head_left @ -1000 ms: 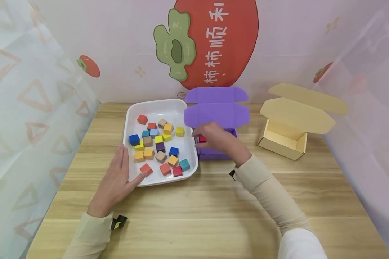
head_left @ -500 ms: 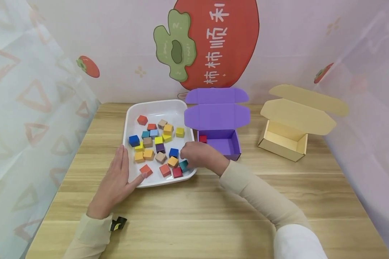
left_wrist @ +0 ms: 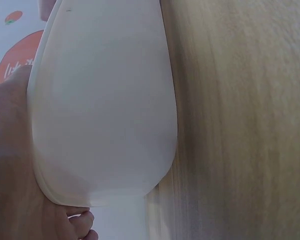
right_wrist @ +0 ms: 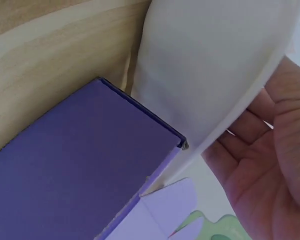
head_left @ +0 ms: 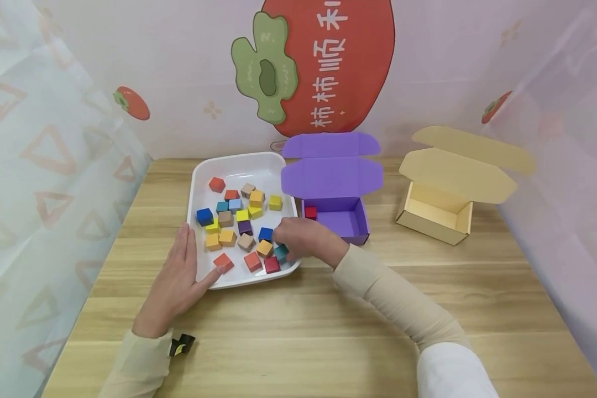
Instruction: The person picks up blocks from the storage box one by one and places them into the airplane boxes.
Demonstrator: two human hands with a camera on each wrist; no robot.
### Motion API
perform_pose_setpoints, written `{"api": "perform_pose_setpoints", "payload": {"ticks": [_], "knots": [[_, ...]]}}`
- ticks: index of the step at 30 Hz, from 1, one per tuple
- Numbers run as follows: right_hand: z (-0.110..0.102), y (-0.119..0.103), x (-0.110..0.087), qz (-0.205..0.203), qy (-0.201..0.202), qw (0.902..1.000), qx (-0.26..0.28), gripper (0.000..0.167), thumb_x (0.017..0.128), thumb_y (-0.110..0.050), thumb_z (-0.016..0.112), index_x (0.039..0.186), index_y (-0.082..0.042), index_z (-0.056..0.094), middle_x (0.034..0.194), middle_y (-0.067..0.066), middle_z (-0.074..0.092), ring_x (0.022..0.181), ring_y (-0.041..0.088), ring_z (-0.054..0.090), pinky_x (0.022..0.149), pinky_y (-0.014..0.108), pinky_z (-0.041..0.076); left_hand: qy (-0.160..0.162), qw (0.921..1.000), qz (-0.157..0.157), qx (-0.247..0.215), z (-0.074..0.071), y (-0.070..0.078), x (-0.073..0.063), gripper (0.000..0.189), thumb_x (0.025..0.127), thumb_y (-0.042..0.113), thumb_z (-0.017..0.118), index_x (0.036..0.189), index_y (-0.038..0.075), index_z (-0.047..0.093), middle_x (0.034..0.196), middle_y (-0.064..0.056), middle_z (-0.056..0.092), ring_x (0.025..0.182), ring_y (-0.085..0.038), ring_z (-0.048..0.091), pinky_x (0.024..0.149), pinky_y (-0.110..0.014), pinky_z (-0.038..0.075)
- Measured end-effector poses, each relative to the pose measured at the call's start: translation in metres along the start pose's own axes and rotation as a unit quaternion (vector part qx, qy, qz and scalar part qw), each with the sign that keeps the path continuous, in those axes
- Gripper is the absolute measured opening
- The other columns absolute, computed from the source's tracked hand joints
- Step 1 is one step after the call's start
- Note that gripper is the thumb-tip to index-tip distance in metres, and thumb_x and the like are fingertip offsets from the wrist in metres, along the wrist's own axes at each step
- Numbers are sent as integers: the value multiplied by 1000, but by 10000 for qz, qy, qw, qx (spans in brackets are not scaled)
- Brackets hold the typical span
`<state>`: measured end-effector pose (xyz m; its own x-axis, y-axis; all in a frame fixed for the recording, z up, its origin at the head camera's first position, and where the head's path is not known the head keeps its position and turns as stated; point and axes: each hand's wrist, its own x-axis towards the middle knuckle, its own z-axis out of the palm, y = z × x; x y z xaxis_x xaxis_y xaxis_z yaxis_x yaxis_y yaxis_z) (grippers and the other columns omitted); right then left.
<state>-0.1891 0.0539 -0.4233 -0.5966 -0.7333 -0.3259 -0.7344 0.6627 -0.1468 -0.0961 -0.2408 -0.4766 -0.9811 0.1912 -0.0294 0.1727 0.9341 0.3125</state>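
A white tray (head_left: 239, 167) holds several wooden cubes in mixed colours. Along its left side lies my left hand (head_left: 176, 282), fingers straight against the outer wall and thumb over the near rim, its tip at an orange-red cube (head_left: 223, 263). My right hand (head_left: 305, 239) reaches over the tray's right rim, fingers bent down around a teal cube (head_left: 281, 254) that they partly cover. In the right wrist view, the tray wall (right_wrist: 205, 65) hides the fingertips. A blue cube (head_left: 266, 235) and a yellow-orange cube (head_left: 265, 248) sit beside these fingers.
Right of the tray stands an open purple box (head_left: 331, 178) with a red cube (head_left: 310, 213) in its left back corner. Farther right is an open tan cardboard box (head_left: 435, 213). All stand on a wooden table (head_left: 288, 337) before a printed backdrop.
My right hand has moved from over the purple box left and down into the tray, uncovering the red cube in the box. My left hand has stayed on the tray.
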Motion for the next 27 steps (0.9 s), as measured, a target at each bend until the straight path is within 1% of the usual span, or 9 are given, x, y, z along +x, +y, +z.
{"api": "perform_pose_setpoints", "payload": {"ticks": [4, 7, 11, 16, 19, 22, 24, 27], "knots": [[-6, 3, -6, -152, 232, 9994, 212, 18, 89, -24, 85, 101, -13, 78, 91, -3, 74, 79, 13, 61, 75, 24, 55, 5, 10000, -11, -31, 0, 0, -1, 115, 99, 67, 54, 167, -1, -8, 178, -17, -17, 165, -43, 1, 125, -71, 26], [-14, 6, -15, -174, 456, 9983, 315, 19, 89, -26, 84, 103, -13, 79, 94, -3, 77, 80, 13, 63, 78, 25, 57, 17, 10000, 11, -49, -1, 0, -1, 114, 99, 68, 53, 167, -1, -9, 178, -17, -16, 165, -43, 2, 125, -71, 26], [-27, 14, -31, -112, 680, 9960, 577, 25, 91, -29, 84, 109, -13, 80, 99, 1, 79, 81, 12, 64, 79, 25, 58, 14, 10000, 32, -59, -1, 1, -1, 114, 99, 68, 52, 167, -2, -7, 178, -18, -15, 165, -44, 2, 125, -71, 26], [-39, 35, -49, -28, 1163, 9870, 1106, 22, 88, -23, 84, 104, -8, 80, 93, 3, 77, 79, 13, 64, 75, 26, 59, 0, 10000, 33, -64, -1, 0, -2, 113, 100, 69, 51, 167, -2, -7, 178, -18, -15, 165, -44, 2, 124, -71, 27], [-40, 52, -58, 164, 1523, 9801, 1262, 17, 85, -19, 84, 96, -7, 79, 89, 3, 76, 79, 15, 67, 75, 29, 61, 12, 10000, 38, -63, -1, 0, -2, 114, 99, 68, 52, 167, -1, -8, 178, -18, -15, 165, -44, 3, 124, -72, 28], [-38, 68, -67, 489, 1744, 9751, 1278, 15, 83, -18, 85, 91, -7, 78, 86, 3, 76, 79, 17, 68, 75, 32, 62, 18, 10000, 49, -55, -1, 0, -2, 114, 99, 67, 54, 167, -1, -8, 178, -18, -14, 165, -44, 3, 124, -71, 27], [-35, 76, -71, 695, 1801, 9736, 1221, 16, 83, -19, 85, 90, -7, 78, 86, 3, 76, 78, 16, 66, 74, 32, 61, 18, 10000, 66, -36, 0, 0, -2, 114, 99, 67, 54, 167, -1, -8, 178, -18, -14, 165, -44, 3, 124, -71, 27], [-29, 85, -73, 970, 1847, 9720, 1081, 17, 83, -20, 85, 88, -6, 78, 81, 4, 74, 73, 16, 62, 69, 32, 57, 18, 10000, 82, -45, 0, 0, -2, 114, 99, 66, 54, 167, -2, -7, 178, -18, -15, 165, -44, 2, 124, -72, 27]]}}
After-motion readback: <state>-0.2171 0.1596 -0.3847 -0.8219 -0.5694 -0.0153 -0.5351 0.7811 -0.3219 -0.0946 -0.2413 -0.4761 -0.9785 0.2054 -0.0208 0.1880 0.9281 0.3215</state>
